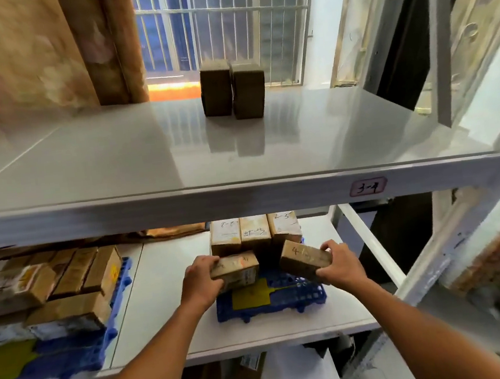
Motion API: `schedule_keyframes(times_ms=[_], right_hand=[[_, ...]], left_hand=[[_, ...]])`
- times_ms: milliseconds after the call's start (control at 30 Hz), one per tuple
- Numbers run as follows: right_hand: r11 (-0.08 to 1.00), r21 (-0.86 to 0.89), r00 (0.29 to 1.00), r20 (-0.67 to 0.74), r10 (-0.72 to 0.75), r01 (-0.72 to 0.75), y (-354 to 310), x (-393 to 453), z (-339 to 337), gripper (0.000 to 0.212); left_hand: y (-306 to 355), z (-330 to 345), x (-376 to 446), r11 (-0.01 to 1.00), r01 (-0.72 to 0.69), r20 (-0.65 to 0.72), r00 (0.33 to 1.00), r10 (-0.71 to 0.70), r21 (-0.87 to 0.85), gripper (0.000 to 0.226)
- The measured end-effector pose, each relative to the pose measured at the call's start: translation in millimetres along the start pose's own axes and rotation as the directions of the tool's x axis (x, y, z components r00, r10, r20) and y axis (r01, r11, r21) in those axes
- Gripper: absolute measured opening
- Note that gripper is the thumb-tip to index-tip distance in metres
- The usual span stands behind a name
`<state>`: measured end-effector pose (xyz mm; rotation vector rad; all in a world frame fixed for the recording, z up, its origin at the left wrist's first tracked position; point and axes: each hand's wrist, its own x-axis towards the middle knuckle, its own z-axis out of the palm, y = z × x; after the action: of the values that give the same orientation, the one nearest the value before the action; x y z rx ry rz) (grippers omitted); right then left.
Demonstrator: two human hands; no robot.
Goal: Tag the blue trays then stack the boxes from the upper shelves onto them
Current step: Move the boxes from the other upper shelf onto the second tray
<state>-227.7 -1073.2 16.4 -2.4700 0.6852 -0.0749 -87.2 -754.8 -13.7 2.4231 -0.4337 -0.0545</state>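
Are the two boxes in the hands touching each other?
Apart. The head view shows a clear gap between the left-hand box and the right-hand box, with the blue tray visible between them.

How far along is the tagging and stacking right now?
Done: the blue tray carries a yellow tag and a back row of boxes. In hand: the left hand and right hand each grip a box over it. Left: two boxes stand on the upper shelf.
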Motion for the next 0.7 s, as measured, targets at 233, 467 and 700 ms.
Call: schedule_keyframes(times_ms=[233, 467, 700], right_hand=[[1.0, 0.007, 0.997, 0.079, -0.011, 0.011, 9, 22, 6, 0.058], [0.975, 0.224, 1.0, -0.015, 0.01, -0.007, 2, 19, 22, 0.063], [0.92, 0.391, 0.999, -0.035, 0.015, 0.0, -3, 20, 38, 0.066]], left_hand=[[7, 19, -1, 0.971, 0.153, -0.083, 0.982, -0.171, -0.182, 0.079], [-9, 26, -10, 0.892, 0.321, 0.013, 0.942, -0.334, -0.317, 0.075], [-3, 35, -9, 0.87, 0.306, 0.005, 0.944, -0.33, -0.387, 0.057]])
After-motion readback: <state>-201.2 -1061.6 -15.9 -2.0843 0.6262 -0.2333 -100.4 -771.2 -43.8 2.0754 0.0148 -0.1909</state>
